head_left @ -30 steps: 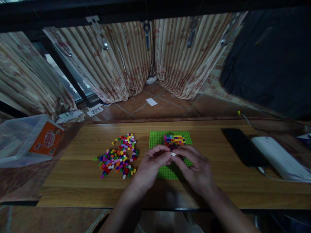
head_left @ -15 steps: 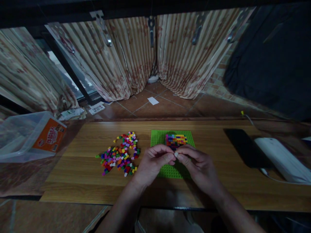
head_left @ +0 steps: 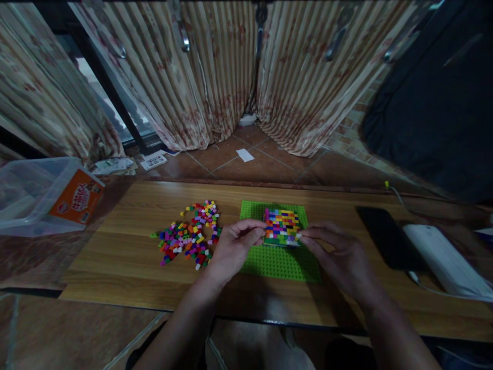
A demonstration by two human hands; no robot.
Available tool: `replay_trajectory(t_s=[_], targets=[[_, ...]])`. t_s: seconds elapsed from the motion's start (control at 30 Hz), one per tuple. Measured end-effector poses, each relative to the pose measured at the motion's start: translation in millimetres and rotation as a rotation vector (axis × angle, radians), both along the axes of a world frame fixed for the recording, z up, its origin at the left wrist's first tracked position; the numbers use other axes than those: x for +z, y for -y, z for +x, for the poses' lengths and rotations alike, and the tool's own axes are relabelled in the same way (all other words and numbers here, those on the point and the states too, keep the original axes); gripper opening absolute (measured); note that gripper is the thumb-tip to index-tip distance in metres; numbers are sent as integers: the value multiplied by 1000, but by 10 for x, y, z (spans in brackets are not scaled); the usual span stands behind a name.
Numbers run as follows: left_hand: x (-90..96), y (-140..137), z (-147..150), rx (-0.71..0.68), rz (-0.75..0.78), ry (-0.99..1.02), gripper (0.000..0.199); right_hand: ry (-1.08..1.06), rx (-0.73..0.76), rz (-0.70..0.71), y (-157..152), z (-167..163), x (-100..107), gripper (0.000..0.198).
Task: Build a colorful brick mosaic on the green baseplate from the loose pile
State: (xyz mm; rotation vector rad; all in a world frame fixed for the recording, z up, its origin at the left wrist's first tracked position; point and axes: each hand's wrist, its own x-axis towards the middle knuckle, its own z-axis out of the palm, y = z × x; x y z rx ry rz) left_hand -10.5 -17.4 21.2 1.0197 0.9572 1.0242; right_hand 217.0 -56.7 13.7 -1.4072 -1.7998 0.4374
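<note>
A block built of many-coloured toy bricks [head_left: 283,226] stands on a green studded baseplate [head_left: 279,264]. My right hand [head_left: 341,254] pinches a small white brick [head_left: 299,235] between thumb and forefinger, at the right edge of the built block. From the other side, my left hand [head_left: 234,249] reaches in with thumb and forefinger drawn together at the block's left edge. What those left fingertips hold, if anything, is hidden. Loose toy bricks [head_left: 188,239] of many colours lie spread on the wooden table, left of my left hand.
At the right of the table [head_left: 127,257] lie a black phone-like slab [head_left: 389,239] and a long white device [head_left: 442,259] with a cable. A clear plastic box [head_left: 34,198] with an orange label stands at the far left. Striped curtains [head_left: 215,77] hang beyond.
My hands have drawn apart. The right one has carried the white brick to the block's right edge, the left one has moved slightly left. More of the block shows; the view has tilted down.
</note>
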Motion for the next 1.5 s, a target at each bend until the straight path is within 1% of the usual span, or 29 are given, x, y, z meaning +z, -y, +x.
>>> replay_trajectory(t_s=[0.17, 0.33, 0.53, 0.83, 1.03, 1.2, 1.5], targets=[[-40, -20, 18, 9, 4, -39, 9, 132, 59, -2, 30, -12, 25, 15], [-82, -29, 31, 8, 9, -39, 10, 225, 44, 52, 24, -24, -5, 12], [-106, -16, 50, 2, -7, -40, 12, 218, 45, 65, 11, -95, -55, 10], [-117, -8, 35, -25, 19, -49, 15, 181, -1, 40, 17, -178, -30, 11], [-112, -3, 33, -31, 51, -87, 13, 234, 10, 40, 11, -174, -70, 8], [-94, -7, 28, -36, 75, -112, 11, 224, 21, 26, 15, -162, -77, 10], [-120, -18, 28, -46, 72, -123, 9, 198, 15, -3, 1, -160, -104, 8]])
